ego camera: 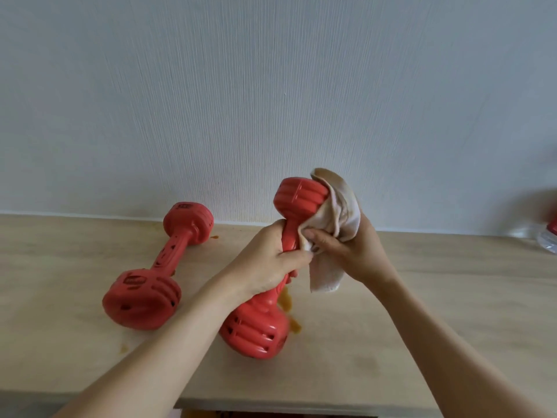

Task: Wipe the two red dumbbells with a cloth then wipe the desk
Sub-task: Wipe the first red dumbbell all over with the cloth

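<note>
Keep the left hand [265, 260] curled firmly round the handle of the tilted dumbbell [271, 267], lower head propped on the bench [452, 297], and turn it so the cloth [334, 227] reaches every rib. The right hand [346, 248] pinches the cloth against the upper head, just above the left grip. The second dumbbell [156, 267] lies untouched to the left, orange smears nearby
</note>
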`<state>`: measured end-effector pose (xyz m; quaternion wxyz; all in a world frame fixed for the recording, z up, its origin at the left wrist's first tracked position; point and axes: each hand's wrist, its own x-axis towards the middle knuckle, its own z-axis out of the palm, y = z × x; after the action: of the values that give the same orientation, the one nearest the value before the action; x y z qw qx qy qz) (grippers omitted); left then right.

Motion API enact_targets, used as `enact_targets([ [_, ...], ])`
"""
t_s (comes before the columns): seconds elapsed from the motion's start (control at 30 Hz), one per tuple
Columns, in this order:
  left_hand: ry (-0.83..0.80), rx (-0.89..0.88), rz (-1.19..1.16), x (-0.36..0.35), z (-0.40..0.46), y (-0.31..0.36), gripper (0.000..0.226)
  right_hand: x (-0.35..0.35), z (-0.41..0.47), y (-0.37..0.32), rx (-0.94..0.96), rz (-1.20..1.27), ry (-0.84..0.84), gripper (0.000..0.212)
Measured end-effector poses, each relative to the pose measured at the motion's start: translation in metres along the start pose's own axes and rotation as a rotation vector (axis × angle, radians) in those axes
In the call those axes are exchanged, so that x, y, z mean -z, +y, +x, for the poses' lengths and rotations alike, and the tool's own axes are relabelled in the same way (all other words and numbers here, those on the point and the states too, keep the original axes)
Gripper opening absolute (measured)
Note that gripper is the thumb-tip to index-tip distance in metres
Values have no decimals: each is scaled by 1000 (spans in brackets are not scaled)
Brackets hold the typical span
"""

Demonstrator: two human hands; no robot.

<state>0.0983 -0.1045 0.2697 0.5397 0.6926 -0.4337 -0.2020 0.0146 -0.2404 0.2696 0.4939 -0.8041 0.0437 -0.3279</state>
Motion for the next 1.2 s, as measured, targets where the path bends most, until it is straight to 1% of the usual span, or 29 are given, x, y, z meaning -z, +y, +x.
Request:
enact_targets([
  [0.07,4,-1,-16,1,1,-1,16,-1,2,1,-31,5,6,65],
  [0.1,20,3,-14,1,2,-2,15,-5,3,-1,-39,-8,20,63],
  [0.17,52,0,15,0,4,-2,15,-16,7,-9,-22,-92,79,60],
  [0.23,70,-5,65,-3,7,-1,17,-25,12,-16,23,-215,131,62],
  [0.33,67,-18,127,-4,9,0,21,-26,13,-21,29,-329,146,59],
  [0.37,55,-30,117,-4,9,0,21,-23,12,-19,32,-309,144,57],
  [0.43,8,-33,51,-3,8,-2,18,-13,9,-14,49,-158,89,53],
  [0.5,-39,-9,13,-2,8,-4,14,0,4,-7,54,1,-5,57],
  [0.57,-46,18,0,-3,8,-5,15,4,3,-5,27,17,-47,60],
  [0.63,-3,27,22,-7,10,-4,11,-3,7,-10,-4,-66,31,56],
  [0.73,69,27,154,-15,13,-5,7,-22,13,-21,-12,-358,160,55],
  [0.8,81,12,204,-16,14,-6,8,-27,16,-27,2,-519,193,53],
  [0.83,77,-1,196,-15,14,-6,9,-25,15,-28,18,-531,196,52],
  [0.87,75,-13,165,-13,14,-7,8,-22,14,-25,36,-471,177,50],
  [0.9,72,-23,117,-11,13,-7,9,-16,13,-21,35,-343,123,49],
  [0.97,42,-19,30,-8,10,-7,14,-1,9,-12,-23,-21,0,49],
  [1.0,23,-14,14,-7,9,-7,16,5,7,-8,-50,97,-38,51],
  [1.03,6,-6,6,-6,9,-7,16,7,6,-6,-65,146,-62,52],
  [1.1,4,0,1,-6,10,-6,14,1,9,-9,-69,76,-34,54],
  [1.13,18,2,15,-7,12,-6,14,-7,12,-14,-68,-19,15,56],
  [1.2,51,12,67,-8,13,-4,20,-24,17,-26,-56,-304,115,56],
])
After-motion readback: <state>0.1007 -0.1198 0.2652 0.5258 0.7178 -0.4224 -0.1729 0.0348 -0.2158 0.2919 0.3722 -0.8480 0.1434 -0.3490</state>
